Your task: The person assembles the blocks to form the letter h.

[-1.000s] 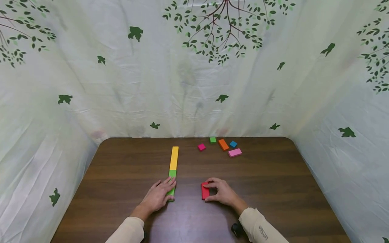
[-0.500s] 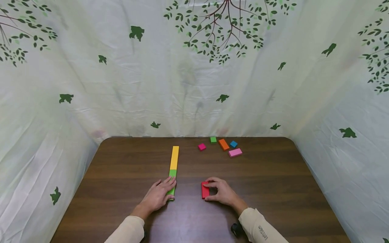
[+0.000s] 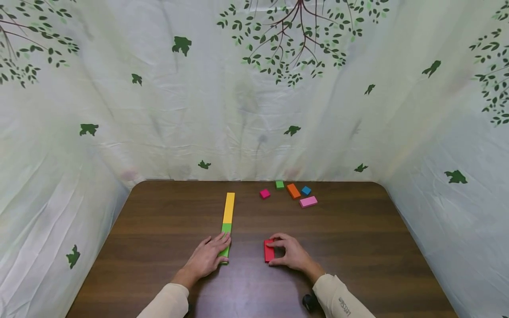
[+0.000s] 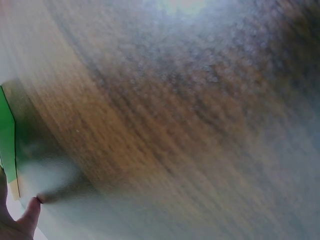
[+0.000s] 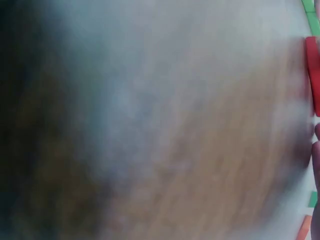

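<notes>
In the head view, a green block [image 3: 226, 228] and a yellow block [image 3: 229, 207] lie end to end in a straight strip left of the table's middle. My left hand [image 3: 207, 257] rests over the green part with fingers extended, its thumb by the near end, hiding much of it. To the right, a red block [image 3: 269, 251] stands apart from the strip. My right hand [image 3: 292, 252] pinches it between the thumb at its near end and fingers at its far end. The left wrist view catches green [image 4: 7, 135] at its left edge; red [image 5: 313, 75] shows at the right wrist view's right edge.
Toward the table's far edge lie several loose blocks: magenta [image 3: 264, 194], green [image 3: 280, 185], orange [image 3: 294, 191], blue [image 3: 306, 191] and pink [image 3: 308, 202]. A pale curtain [image 3: 254, 110] printed with leaves hangs behind the brown table [image 3: 358, 247]. A black object [image 3: 309, 302] sits under the right sleeve.
</notes>
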{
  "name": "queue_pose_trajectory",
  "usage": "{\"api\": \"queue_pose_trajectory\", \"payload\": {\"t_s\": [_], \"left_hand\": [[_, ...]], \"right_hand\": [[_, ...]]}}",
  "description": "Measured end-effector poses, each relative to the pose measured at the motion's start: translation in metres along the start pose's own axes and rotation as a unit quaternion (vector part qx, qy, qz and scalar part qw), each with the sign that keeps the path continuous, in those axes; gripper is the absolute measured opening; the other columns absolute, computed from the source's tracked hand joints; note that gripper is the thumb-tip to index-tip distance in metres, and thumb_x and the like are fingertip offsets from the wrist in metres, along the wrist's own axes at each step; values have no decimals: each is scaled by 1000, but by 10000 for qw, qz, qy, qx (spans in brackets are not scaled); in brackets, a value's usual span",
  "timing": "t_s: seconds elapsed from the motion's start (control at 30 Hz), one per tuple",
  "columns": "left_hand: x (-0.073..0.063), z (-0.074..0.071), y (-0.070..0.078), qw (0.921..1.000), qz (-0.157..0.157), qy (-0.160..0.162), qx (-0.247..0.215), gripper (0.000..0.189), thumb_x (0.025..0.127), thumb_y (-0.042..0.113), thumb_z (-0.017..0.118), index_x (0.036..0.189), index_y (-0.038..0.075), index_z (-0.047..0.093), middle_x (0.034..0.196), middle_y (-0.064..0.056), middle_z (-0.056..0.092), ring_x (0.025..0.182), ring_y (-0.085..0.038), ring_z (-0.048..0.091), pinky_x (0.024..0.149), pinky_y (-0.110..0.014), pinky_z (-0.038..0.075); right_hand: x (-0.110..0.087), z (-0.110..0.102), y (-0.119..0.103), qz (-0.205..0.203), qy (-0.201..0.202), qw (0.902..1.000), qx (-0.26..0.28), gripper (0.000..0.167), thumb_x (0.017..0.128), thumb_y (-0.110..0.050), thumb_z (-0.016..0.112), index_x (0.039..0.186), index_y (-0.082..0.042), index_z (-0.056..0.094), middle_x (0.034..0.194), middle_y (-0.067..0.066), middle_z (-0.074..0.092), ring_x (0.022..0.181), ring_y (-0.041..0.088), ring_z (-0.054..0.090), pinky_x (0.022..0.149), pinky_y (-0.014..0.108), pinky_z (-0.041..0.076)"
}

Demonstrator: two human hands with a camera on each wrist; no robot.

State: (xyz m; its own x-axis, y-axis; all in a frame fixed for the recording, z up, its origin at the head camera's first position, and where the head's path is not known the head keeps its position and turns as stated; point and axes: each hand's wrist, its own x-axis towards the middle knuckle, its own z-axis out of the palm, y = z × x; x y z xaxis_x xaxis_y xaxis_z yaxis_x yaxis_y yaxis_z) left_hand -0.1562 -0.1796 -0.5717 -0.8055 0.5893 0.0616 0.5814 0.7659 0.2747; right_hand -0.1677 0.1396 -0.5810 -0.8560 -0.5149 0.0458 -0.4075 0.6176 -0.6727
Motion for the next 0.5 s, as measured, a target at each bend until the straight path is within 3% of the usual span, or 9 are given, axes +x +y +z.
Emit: {"api": "queue_pose_trajectory", "payload": {"t_s": [0.27, 0.5], "left_hand": [[-1, -1, -2, 10000, -27, 45, 12, 59, 88, 33, 67, 136, 1, 54, 146, -11, 46, 135, -29, 41, 104, -58, 35], [-1, 1, -2, 10000, -7, 38, 6, 60, 88, 33, 66, 136, 0, 53, 146, -12, 46, 135, -29, 42, 104, -58, 35]], "right_hand": [[5, -19, 15, 206, 1022, 9945, -4, 47, 75, -37, 83, 114, -12, 72, 130, 7, 54, 122, 28, 47, 101, 54, 41], [23, -50, 53, 643, 2416, 9670, -496, 35, 79, -21, 80, 108, -2, 72, 120, 17, 59, 113, 36, 52, 98, 54, 42]]}}
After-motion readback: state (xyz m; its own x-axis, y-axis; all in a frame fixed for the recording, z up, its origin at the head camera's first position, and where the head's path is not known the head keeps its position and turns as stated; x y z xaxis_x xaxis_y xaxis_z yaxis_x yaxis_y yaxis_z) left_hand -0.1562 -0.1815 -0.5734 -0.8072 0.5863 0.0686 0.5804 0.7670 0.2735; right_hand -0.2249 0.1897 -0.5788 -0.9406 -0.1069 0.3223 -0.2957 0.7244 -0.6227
